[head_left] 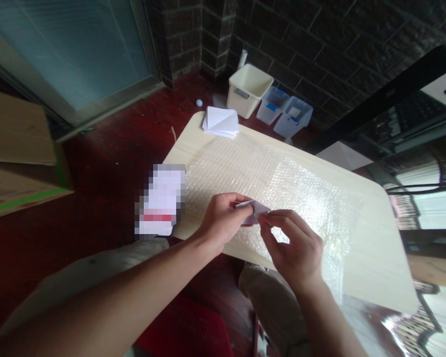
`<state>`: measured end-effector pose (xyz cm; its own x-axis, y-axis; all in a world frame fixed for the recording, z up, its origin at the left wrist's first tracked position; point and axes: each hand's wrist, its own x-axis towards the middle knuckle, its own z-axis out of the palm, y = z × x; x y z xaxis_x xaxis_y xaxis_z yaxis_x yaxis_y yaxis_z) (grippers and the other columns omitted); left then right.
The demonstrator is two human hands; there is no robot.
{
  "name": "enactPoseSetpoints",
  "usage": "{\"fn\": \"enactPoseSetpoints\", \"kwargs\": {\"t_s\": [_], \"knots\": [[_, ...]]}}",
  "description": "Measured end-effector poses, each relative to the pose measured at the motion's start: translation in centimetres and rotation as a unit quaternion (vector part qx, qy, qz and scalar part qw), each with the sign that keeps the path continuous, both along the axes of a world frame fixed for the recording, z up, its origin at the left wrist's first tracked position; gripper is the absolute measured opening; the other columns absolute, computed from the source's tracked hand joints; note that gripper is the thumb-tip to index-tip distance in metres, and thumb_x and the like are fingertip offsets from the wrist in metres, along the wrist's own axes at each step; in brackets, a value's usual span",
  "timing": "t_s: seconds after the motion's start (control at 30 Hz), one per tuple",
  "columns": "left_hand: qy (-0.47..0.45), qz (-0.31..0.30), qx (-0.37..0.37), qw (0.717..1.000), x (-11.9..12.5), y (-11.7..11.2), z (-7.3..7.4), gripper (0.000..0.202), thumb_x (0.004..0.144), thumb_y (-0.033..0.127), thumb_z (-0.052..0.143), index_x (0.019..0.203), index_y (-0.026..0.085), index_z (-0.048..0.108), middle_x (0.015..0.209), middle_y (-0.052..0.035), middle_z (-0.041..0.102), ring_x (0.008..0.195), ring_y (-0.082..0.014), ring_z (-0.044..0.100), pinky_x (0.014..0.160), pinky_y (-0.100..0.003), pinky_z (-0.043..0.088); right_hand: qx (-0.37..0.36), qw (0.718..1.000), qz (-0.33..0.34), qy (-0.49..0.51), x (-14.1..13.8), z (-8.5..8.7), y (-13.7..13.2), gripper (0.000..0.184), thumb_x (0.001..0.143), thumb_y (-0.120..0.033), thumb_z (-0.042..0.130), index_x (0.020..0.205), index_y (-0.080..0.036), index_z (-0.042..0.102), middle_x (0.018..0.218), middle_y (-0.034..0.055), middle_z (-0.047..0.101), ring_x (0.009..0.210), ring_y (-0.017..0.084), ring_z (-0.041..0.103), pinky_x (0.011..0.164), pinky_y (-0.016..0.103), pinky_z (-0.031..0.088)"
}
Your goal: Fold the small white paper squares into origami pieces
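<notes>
Both of my hands pinch one small folded piece of white paper (255,210) just above the near edge of a light wooden table (371,238). My left hand (223,218) grips its left side with thumb and fingers closed. From the right, my right hand (293,245) holds the paper's other end between thumb and forefinger. A sheet of bubble wrap (267,178) lies on the table under and beyond the paper.
A stack of folded white paper (221,121) sits at the table's far corner. On the dark red floor beyond stand a cream basket (249,89) and two clear plastic bins (284,111). Cardboard sheets (15,148) lie at left. My knees are below the table edge.
</notes>
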<state>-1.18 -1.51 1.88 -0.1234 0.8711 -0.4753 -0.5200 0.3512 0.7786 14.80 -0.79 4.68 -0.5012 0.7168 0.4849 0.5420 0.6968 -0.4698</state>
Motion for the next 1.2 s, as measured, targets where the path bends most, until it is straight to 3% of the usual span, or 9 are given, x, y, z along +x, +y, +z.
{"fn": "enactPoseSetpoints", "kwargs": {"t_s": [0.17,0.3,0.47,0.6,0.8,1.03,1.2], "knots": [[0.024,-0.04,0.063,0.997,0.0,-0.2,0.2,0.036,0.077,0.016,0.078,0.113,0.01,0.076,0.091,-0.0108,0.08,0.086,-0.0226,0.076,0.085,-0.038,0.062,-0.041,0.999,-0.018,0.012,0.7,0.0,0.5,0.014,0.097,-0.011,0.065,0.095,-0.022,0.073,0.088,0.0049,0.074,0.074,0.018,0.07,0.066,0.032,0.058],[0.075,-0.079,0.146,0.983,0.2,-0.6,-0.2,0.053,0.077,0.016,0.081,0.128,0.01,0.071,0.119,-0.0157,0.079,0.107,-0.0275,0.076,0.1,-0.041,0.06,-0.059,0.998,-0.025,0.007,1.2,0.1,0.8,0.012,0.095,-0.011,0.065,0.093,-0.021,0.073,0.086,0.0045,0.073,0.072,0.017,0.068,0.065,0.031,0.056],[0.086,-0.101,0.192,0.972,0.6,-0.9,-1.0,0.06,0.08,0.011,0.076,0.139,0.013,0.065,0.134,-0.0164,0.073,0.12,-0.029,0.073,0.105,-0.042,0.059,-0.052,0.997,-0.051,-0.004,1.4,0.3,0.8,0.011,0.094,-0.012,0.066,0.089,-0.02,0.071,0.08,0.0026,0.07,0.067,0.016,0.066,0.062,0.028,0.053],[0.112,-0.089,0.198,0.97,0.9,-1.0,-1.8,0.052,0.083,0.016,0.077,0.134,0.012,0.067,0.128,-0.0169,0.077,0.114,-0.0302,0.076,0.103,-0.045,0.061,-0.041,0.997,-0.057,-0.021,1.3,0.0,0.8,0.01,0.093,-0.011,0.067,0.086,-0.019,0.071,0.078,0.0019,0.069,0.066,0.014,0.065,0.062,0.027,0.052],[0.144,-0.073,0.12,0.98,0.6,-0.9,-1.9,0.042,0.088,0.022,0.076,0.128,0.012,0.071,0.112,-0.0161,0.081,0.102,-0.0327,0.079,0.094,-0.048,0.064,-0.018,0.997,-0.059,-0.044,1.4,-0.1,0.7,0.013,0.092,-0.009,0.066,0.083,-0.017,0.071,0.078,0.0023,0.068,0.066,0.014,0.064,0.061,0.026,0.049],[0.181,-0.06,0.124,0.974,0.6,-1.4,-1.7,0.044,0.089,0.031,0.079,0.13,0.015,0.073,0.119,-0.0169,0.08,0.106,-0.0331,0.078,0.093,-0.044,0.062,-0.029,0.997,-0.042,-0.063,0.8,0.1,0.7,0.017,0.093,-0.007,0.064,0.082,-0.018,0.071,0.077,0.0026,0.067,0.067,0.015,0.064,0.062,0.028,0.05],[0.12,-0.023,0.1,0.987,1.0,-1.4,-1.2,0.031,0.082,0.027,0.084,0.109,0.015,0.078,0.099,-0.0123,0.081,0.092,-0.0267,0.077,0.083,-0.037,0.062,-0.051,0.996,-0.049,-0.047,0.9,-0.2,0.6,0.013,0.094,-0.011,0.067,0.084,-0.019,0.071,0.079,0.0026,0.068,0.066,0.015,0.065,0.06,0.028,0.052]]}}
